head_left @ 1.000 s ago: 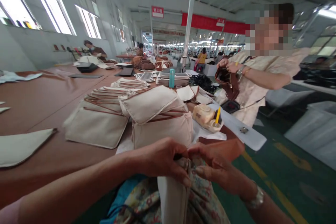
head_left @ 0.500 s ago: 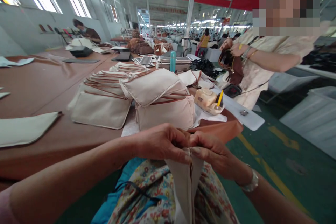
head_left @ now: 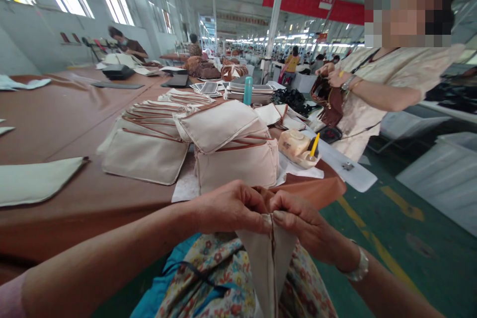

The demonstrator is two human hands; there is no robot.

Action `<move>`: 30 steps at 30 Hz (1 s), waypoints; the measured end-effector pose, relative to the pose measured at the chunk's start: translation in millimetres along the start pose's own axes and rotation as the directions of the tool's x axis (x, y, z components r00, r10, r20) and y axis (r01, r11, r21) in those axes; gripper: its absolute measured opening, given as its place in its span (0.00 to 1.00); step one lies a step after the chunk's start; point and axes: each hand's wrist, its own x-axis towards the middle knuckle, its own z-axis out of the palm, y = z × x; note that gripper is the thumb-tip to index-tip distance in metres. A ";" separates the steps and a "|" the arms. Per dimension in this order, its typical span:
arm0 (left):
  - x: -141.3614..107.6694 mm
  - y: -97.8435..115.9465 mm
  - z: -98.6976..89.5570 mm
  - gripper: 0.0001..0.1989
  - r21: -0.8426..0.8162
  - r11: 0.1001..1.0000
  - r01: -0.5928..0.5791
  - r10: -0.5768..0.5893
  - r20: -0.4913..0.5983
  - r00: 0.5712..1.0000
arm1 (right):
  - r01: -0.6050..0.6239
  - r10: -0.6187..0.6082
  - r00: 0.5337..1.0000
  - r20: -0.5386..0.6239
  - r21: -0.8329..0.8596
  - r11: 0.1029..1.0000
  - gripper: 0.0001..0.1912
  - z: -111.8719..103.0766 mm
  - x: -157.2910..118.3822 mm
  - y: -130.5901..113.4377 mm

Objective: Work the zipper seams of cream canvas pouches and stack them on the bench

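- Canvas panel (head_left: 268, 268), cream with brown edge binding, hangs below the grip over the person's floral clothing (head_left: 219, 278). Its long axis runs almost straight down, toward the lap and away from the table.
- Left hand (head_left: 231, 207) and right hand (head_left: 303, 223) meet at the panel's top, each pinching it closed from its own side, with no wide gap between them.
- Fingers (head_left: 283, 216) cover the top edge, so the exact hold is hard to read, though it looks like a narrow pinch on a fold.
- Brown seam (head_left: 274, 253) drops from the grip and appears about equally near both hands, perhaps slightly nearer the right.
- Brown-covered table (head_left: 55, 223) lies ahead, with stacked canvas pouches (head_left: 234, 164) just beyond the hands and a glue pot (head_left: 292, 143) to their right.
- Co-worker (head_left: 376, 109) at the right holds a brown leather bag (head_left: 328, 99).
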 end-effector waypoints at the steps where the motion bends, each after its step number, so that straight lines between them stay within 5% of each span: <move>1: 0.3 0.1 -0.1 0.16 -0.008 1.000 0.009 -0.009 -0.002 1.000 | -0.006 0.006 1.000 -0.008 0.020 1.000 0.12 0.3 0.6 2.4; 8: 5.0 -1.2 3.0 0.15 -0.038 0.999 -0.011 0.009 -0.055 0.998 | -0.072 0.073 0.997 -0.009 0.117 0.991 0.11 -2.7 3.6 8.5; 16: 7.0 -1.0 8.9 0.14 -0.251 0.964 0.086 -0.092 -0.011 0.996 | -0.120 0.119 0.993 0.021 0.214 0.969 0.11 -5.2 -1.2 13.7; 23: 12.8 0.2 14.0 0.12 -0.027 0.998 0.057 -0.059 -0.072 0.996 | -0.086 0.089 0.996 -0.022 0.120 0.989 0.19 -6.4 -2.2 3.2; 30: 15.4 1.0 15.9 0.13 0.147 0.986 0.076 -0.063 -0.090 0.994 | -0.115 0.112 0.990 -0.083 -0.025 0.993 0.13 -8.1 -4.8 3.3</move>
